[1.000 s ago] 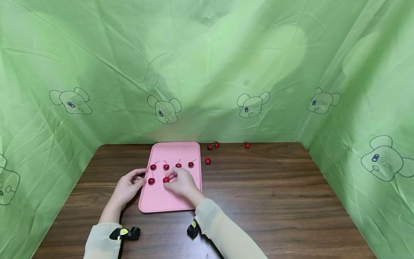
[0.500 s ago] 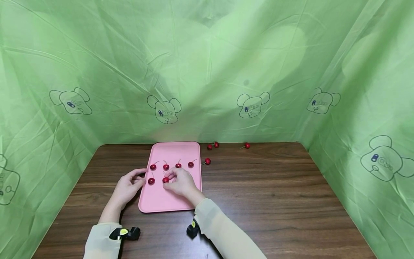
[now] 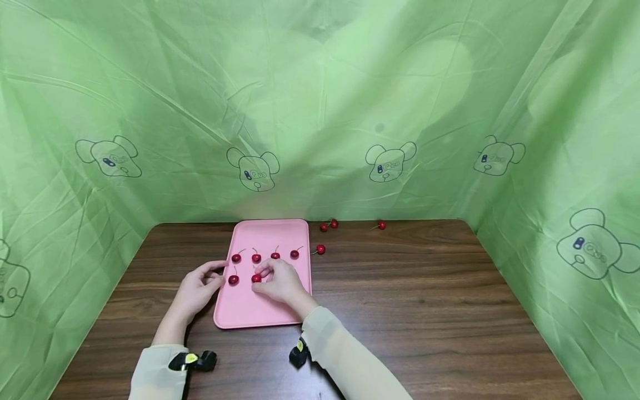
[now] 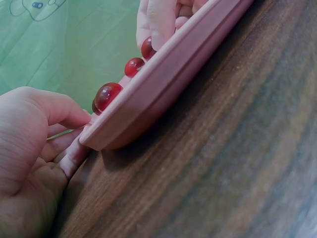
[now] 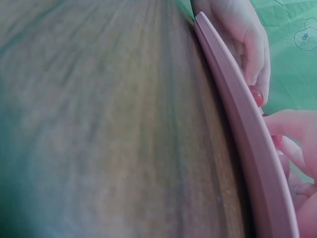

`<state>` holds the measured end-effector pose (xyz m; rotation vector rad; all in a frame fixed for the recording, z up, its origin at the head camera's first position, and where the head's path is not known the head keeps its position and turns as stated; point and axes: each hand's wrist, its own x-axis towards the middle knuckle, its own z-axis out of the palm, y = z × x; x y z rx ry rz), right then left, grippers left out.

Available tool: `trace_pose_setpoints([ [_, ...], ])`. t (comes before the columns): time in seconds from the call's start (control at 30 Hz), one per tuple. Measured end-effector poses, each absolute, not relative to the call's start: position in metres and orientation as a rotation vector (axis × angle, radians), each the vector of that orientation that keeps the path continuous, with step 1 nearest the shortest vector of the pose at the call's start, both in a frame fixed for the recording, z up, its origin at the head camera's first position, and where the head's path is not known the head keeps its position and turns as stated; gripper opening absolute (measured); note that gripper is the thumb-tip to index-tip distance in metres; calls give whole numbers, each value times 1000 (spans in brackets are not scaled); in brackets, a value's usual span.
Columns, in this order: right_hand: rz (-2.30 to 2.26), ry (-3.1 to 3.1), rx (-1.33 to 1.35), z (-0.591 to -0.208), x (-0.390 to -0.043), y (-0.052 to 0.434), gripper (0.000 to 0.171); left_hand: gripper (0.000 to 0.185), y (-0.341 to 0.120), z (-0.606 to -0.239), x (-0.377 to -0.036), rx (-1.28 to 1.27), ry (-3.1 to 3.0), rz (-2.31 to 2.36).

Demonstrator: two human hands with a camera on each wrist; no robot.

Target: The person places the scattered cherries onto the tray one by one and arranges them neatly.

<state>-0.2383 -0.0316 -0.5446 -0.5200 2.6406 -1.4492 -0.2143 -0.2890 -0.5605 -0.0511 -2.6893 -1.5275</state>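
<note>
Fingertips [image 3: 263, 268] of right hand [image 3: 281, 282] around cherry [image 3: 256, 278]

Rectangular pink tray [image 3: 250, 311]: looks plastic, smooth, matt to satin. Round red cherries [image 3: 295, 254]: smooth, glossy skins, sharp highlights. Dark brown wood-grained tabletop [image 3: 425, 305]: streaked, low sheen. Green printed hanging sheet [image 3: 320, 111]: thin, creased, slight shine; cloth or plastic, cannot tell. Long cream sleeves [image 3: 160, 369]: matt cloth.

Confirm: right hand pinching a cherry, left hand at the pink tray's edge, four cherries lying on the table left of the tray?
No: in the head view, the four cherries on the table lie right of the tray. The rest holds.
</note>
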Motion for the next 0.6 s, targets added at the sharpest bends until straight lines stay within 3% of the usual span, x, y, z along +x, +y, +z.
trace_pose_setpoints([
  [0.6,-1481,2613,-524,-546,-239,-31,29,39,-289,-560,-214,-58,-2689,-1527],
])
